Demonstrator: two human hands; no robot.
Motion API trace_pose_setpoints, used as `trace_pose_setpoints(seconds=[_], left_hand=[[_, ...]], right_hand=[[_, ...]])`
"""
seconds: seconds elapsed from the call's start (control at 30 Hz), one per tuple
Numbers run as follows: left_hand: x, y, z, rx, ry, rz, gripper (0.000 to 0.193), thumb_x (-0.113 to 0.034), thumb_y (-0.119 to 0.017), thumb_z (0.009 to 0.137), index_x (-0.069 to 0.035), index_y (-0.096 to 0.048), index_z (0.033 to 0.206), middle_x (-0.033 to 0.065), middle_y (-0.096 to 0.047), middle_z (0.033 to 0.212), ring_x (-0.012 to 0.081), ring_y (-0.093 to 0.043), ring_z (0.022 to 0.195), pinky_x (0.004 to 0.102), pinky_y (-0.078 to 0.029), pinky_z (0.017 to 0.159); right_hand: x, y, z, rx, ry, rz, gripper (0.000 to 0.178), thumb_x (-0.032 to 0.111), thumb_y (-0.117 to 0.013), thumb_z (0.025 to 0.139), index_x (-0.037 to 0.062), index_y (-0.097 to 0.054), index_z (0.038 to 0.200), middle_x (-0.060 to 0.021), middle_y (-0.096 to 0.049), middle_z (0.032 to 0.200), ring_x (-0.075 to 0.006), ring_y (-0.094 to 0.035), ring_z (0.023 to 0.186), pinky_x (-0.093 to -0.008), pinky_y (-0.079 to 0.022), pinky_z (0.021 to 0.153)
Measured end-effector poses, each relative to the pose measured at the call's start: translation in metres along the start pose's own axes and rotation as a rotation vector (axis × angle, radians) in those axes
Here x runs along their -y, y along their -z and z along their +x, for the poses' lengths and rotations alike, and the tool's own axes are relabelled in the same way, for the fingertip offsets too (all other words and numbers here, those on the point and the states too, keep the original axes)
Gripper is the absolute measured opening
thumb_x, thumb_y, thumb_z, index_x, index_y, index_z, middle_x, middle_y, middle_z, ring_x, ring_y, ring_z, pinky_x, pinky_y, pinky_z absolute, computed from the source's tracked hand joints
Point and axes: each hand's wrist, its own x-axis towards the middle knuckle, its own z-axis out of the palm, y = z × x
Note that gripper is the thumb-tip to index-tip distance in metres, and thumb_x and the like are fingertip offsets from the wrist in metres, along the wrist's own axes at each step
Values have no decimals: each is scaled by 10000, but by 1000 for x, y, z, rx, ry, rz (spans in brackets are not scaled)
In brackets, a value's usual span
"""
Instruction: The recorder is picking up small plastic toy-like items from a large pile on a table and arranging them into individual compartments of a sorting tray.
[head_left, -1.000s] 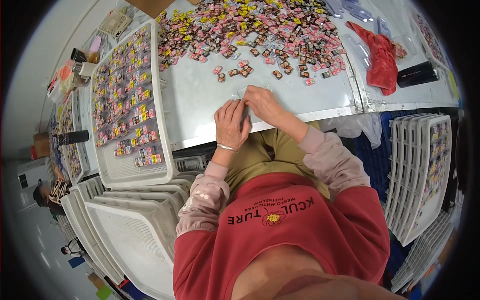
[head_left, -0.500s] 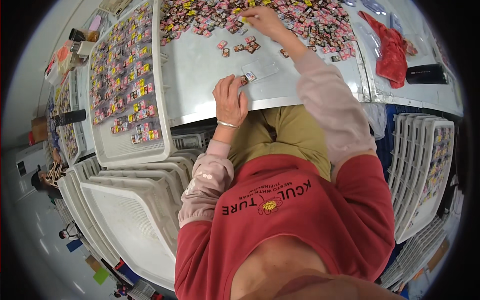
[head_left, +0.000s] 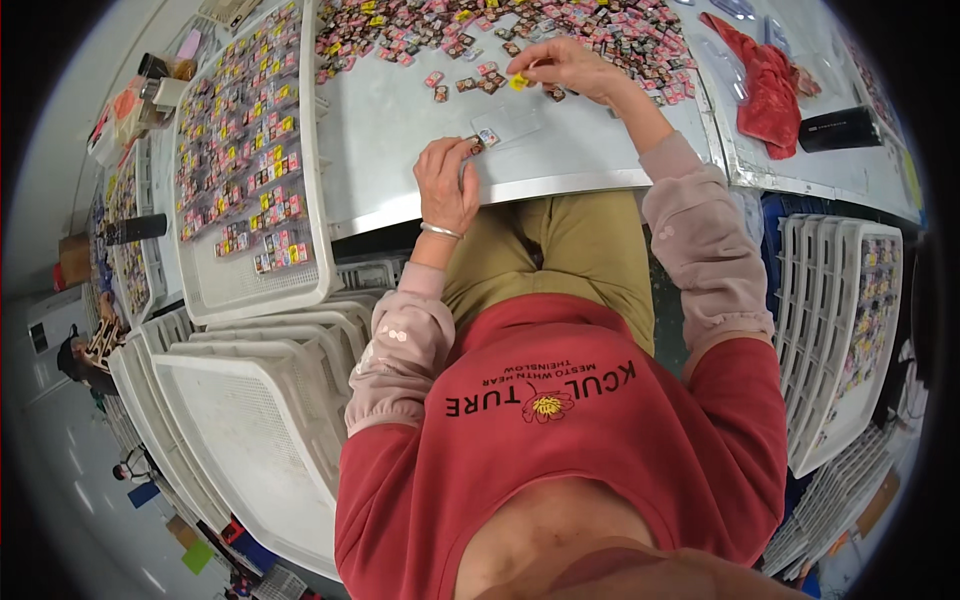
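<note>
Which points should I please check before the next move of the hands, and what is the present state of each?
1. Small yellow piece pinched in the right hand: ok.
2. Flat, clear plastic tray lying on the pale, smooth tabletop: ok.
3. Tray filled: not ok; a small white piece shows toward its left end, nothing toward its right.
4. Left hand touching the tray itself: cannot tell; too small to see.
5. Loose pink, dark and yellow pieces within reach: ok, seemingly, on the far side.
6. Crumpled red cloth apart from the tray: ok.
</note>
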Motion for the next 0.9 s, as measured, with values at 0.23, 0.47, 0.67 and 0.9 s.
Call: trace_pose_setpoints(seconds=[0.23,0.47,0.67,0.9], left_hand=[[-8,-10,5,150,-137,113,345,-99,-592,770,-49,-568,1111,101,-540,1142,297,-471,1103,403,-350,940],[-8,-13,4,129,-121,138,319,-102,-604,764,-52,-586,1078,93,-549,1129,295,-478,1096,398,-354,933],[-9,-14,4,88,-151,167,298,-111,-622,731,-32,-598,1018,96,-560,1079,295,-480,1056,420,-362,910],[-10,-12,6,-18,-36,67,288,-111,-649,710,-51,-609,988,72,-583,1043,279,-494,995,398,-370,868]], right_hand=[[-17,-33,18,176,131,-421,243,15,-592,769,-16,-640,1005,-60,-636,844,-118,-589,785,-252,-484,688],[-33,-55,0,-61,-68,-159,338,53,-632,718,50,-644,1056,-41,-642,753,-134,-603,669,-269,-483,640],[-20,-64,-12,-154,-125,148,274,19,-584,755,-24,-602,1026,-57,-597,827,-131,-630,791,-226,-499,661],[-10,-62,-19,-158,-165,278,129,23,-599,791,-18,-581,912,-82,-611,898,-149,-646,806,-225,-534,694]])
